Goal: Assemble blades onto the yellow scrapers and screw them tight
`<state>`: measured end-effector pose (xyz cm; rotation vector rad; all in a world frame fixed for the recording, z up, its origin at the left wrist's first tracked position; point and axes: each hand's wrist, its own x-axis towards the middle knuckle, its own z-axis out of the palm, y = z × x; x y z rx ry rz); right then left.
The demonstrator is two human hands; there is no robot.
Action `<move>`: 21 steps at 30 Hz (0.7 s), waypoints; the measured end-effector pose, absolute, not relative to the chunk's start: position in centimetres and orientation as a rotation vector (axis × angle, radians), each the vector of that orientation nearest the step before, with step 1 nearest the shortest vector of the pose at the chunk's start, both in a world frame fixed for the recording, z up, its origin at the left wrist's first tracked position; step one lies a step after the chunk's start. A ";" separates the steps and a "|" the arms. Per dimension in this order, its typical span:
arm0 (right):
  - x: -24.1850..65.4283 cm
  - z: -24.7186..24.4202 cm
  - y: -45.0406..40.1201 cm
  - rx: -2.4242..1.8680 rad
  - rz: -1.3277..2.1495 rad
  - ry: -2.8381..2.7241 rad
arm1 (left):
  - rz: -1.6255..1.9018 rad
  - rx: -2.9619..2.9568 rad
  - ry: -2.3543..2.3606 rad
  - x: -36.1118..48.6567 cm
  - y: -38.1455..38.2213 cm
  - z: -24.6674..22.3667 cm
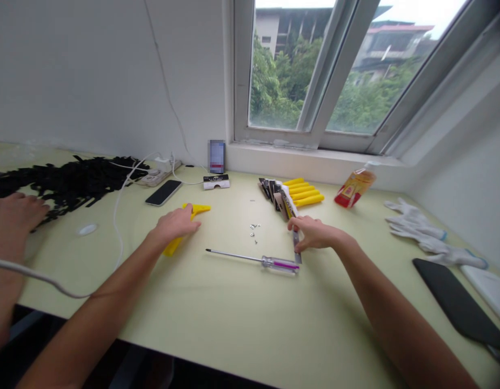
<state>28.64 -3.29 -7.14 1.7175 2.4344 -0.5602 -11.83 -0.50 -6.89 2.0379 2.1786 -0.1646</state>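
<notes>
My left hand [174, 226] rests over an angled yellow plastic part [200, 208], gripping it against the pale green tabletop [217, 302]. My right hand [314, 234] pinches a narrow metal strip [296, 246] standing at the near end of a leaning row of dark and metal pieces [274, 195]. Behind that row lie several yellow handles [307, 193]. A screwdriver with a clear handle and magenta stripe [270, 262] lies just below my right fingers. Several small screws [253, 232] sit between my hands.
Another person's hand [14, 213] lies at the far left beside a black tangled pile [67, 181]. A phone [164, 192], white cable [119, 237] and power strip [154, 177] lie behind. To the right are a bottle [355, 186], white gloves [428, 235] and a dark slab [456, 302].
</notes>
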 end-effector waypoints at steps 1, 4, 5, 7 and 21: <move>28.7 -7.1 -3.2 1.719 -0.571 2.420 | -0.160 2.035 2.172 -11.8 -0.7 -7.2; 29.0 -6.9 -3.2 1.727 -0.611 2.395 | -0.109 2.007 2.165 -11.6 -0.7 -7.7; 29.2 -6.8 -3.2 1.734 -0.642 2.400 | -0.075 2.001 2.152 -11.5 -0.6 -7.9; 29.5 -6.5 -3.3 1.752 -0.749 2.461 | 0.046 2.006 2.127 -11.3 -0.4 -7.9; 30.1 -3.4 -4.2 1.770 -1.661 2.938 | 0.829 1.585 0.985 -1.0 -4.2 -4.9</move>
